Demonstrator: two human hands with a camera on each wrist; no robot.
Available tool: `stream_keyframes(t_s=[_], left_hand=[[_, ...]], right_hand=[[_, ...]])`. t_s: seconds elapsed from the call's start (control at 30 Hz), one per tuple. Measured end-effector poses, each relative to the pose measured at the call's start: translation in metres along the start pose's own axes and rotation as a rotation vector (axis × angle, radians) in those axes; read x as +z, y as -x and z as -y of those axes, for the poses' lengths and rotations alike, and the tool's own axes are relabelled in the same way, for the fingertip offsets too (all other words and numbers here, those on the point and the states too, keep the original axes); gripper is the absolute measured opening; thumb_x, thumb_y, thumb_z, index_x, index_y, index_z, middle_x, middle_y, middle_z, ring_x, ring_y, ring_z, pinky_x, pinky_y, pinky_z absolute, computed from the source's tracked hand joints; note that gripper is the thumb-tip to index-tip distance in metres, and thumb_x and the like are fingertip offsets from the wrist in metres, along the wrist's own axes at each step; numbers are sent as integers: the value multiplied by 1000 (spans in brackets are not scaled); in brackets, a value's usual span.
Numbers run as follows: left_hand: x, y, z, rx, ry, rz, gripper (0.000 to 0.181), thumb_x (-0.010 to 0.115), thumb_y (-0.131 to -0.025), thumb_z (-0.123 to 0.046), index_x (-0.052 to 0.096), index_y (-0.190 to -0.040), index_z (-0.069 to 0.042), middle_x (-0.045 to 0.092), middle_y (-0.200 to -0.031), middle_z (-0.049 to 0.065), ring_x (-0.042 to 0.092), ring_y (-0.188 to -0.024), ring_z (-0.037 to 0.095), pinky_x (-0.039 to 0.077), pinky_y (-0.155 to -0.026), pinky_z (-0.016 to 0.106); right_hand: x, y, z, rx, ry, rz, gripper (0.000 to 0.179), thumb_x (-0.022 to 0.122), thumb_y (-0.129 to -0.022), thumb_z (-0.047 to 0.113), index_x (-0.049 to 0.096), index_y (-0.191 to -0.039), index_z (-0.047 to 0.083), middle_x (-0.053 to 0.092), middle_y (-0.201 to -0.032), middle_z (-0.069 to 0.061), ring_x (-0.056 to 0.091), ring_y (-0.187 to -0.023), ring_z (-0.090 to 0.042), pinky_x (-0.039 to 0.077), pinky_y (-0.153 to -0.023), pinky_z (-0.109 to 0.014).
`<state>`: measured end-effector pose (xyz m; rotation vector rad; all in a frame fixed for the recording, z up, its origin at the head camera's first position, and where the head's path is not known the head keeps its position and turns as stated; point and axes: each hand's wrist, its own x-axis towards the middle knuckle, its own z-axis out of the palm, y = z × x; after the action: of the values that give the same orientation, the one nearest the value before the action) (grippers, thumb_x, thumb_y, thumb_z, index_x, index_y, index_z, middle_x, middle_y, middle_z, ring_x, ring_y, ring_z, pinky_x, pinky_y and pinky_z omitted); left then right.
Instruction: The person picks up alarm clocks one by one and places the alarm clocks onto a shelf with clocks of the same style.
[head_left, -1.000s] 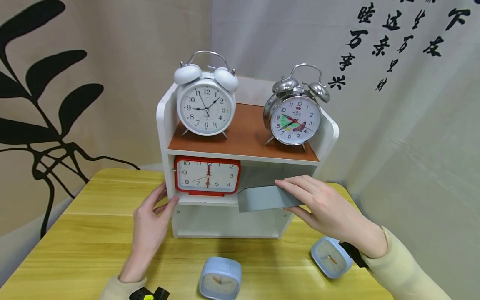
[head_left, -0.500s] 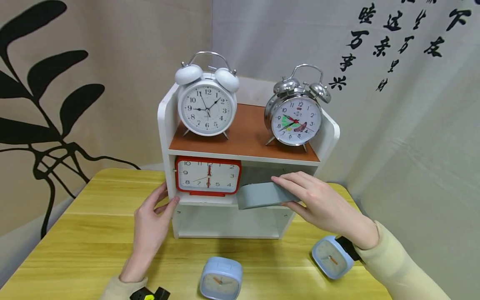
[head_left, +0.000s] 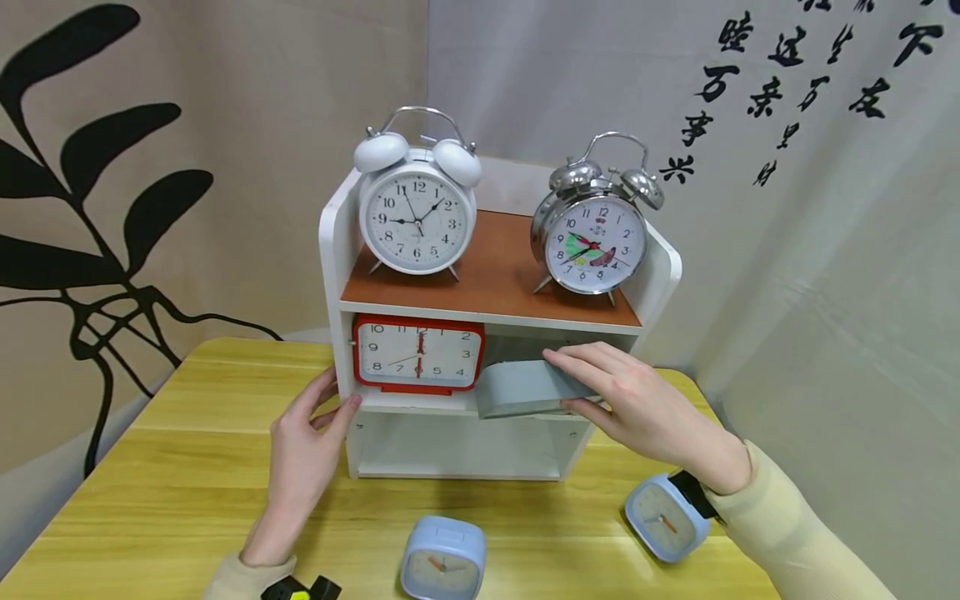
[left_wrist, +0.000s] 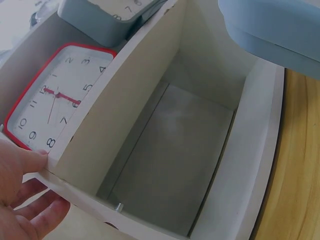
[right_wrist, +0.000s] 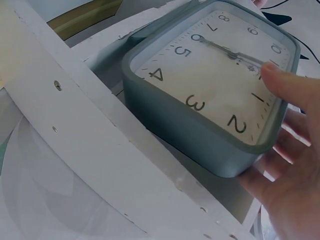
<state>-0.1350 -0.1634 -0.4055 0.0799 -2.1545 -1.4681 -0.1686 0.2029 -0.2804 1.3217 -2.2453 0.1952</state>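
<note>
My right hand [head_left: 637, 408] grips a grey-blue rectangular table clock [head_left: 528, 387], its thumb on the clock's dial in the right wrist view and its fingers behind the case. The clock is tilted at the middle opening of a small white shelf [head_left: 457, 446], right beside a red-framed clock [head_left: 417, 354] standing there. Its dial is hidden from the head view. At the shelf's left side panel, my left hand [head_left: 307, 450] holds the edge, thumb at the front and fingers around the outer side [left_wrist: 30, 205].
On the brown top board stand a white twin-bell alarm clock [head_left: 417, 217] and a silver twin-bell alarm clock [head_left: 596, 242]. Two small light-blue clocks, one near the front [head_left: 442, 558] and one under the right forearm [head_left: 666, 518], rest on the wooden table [head_left: 187, 467].
My right hand has shifted slightly left and up with the grey-blue clock, whose tilt has changed a little. The left hand stays on the shelf's side.
</note>
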Motion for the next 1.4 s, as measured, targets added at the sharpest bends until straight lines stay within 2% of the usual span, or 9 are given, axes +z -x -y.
stream_keyframes(t_s=[0.33,0.4,0.53,0.63,0.9,1.03,1.13,1.2,1.4], left_hand=[[0,0,1,12,2,-4,47,70,-101,-9,60,-146,-4,68,-141,23,70,-124,36,50,-83,-6],[0,0,1,12,2,-5,47,70,-101,-8,60,-146,-3,68,-140,23,70,-123,36,50,-83,-6],[1,0,0,11,0,-5,48,70,-100,-8,60,-147,-3,68,-140,24,70,-124,37,49,-82,-6],[1,0,0,8,2,-4,48,70,-100,-8,60,-147,-3,68,-141,24,70,-124,37,49,-82,-6],[0,0,1,6,10,3,50,70,-101,-10,58,-149,-4,65,-143,26,70,-123,42,47,-83,-8],[-1,0,1,4,11,7,51,70,-101,-10,57,-150,-4,65,-144,26,69,-124,42,46,-83,-9],[-1,1,2,3,10,9,51,70,-101,-10,57,-150,-4,64,-144,26,69,-124,41,46,-83,-9],[-1,1,2,3,11,10,51,70,-101,-10,57,-150,-4,64,-144,26,69,-124,41,46,-83,-9],[0,0,2,3,9,2,51,70,-101,-10,57,-149,-4,65,-143,26,69,-123,40,47,-83,-8]], right_hand=[[13,-1,-1,-33,48,-86,63,87,-81,7,66,-140,6,74,-132,-13,70,-119,-32,62,-101,-47],[16,-1,0,-37,69,-111,57,85,-84,8,67,-139,6,73,-134,-14,70,-121,-33,62,-102,-48],[24,0,3,-44,121,-170,37,70,-102,18,69,-136,3,74,-133,-17,71,-120,-35,62,-102,-50],[29,1,4,-49,157,-218,37,55,-110,25,70,-134,1,75,-130,-19,72,-116,-36,63,-99,-50],[48,3,12,2,224,-329,35,47,-113,20,70,-131,0,73,-122,-21,69,-112,-38,63,-97,-50],[59,4,17,62,234,-362,31,65,-104,15,68,-133,3,73,-124,-19,68,-114,-39,60,-101,-57],[66,5,18,95,229,-370,58,88,-83,15,66,-135,2,72,-128,-20,67,-119,-39,57,-103,-62],[70,5,19,113,231,-367,72,96,-73,16,64,-136,1,70,-131,-20,65,-122,-39,55,-105,-62],[74,7,20,149,217,-358,74,96,-73,17,63,-137,2,68,-135,-19,62,-129,-37,51,-111,-61]])
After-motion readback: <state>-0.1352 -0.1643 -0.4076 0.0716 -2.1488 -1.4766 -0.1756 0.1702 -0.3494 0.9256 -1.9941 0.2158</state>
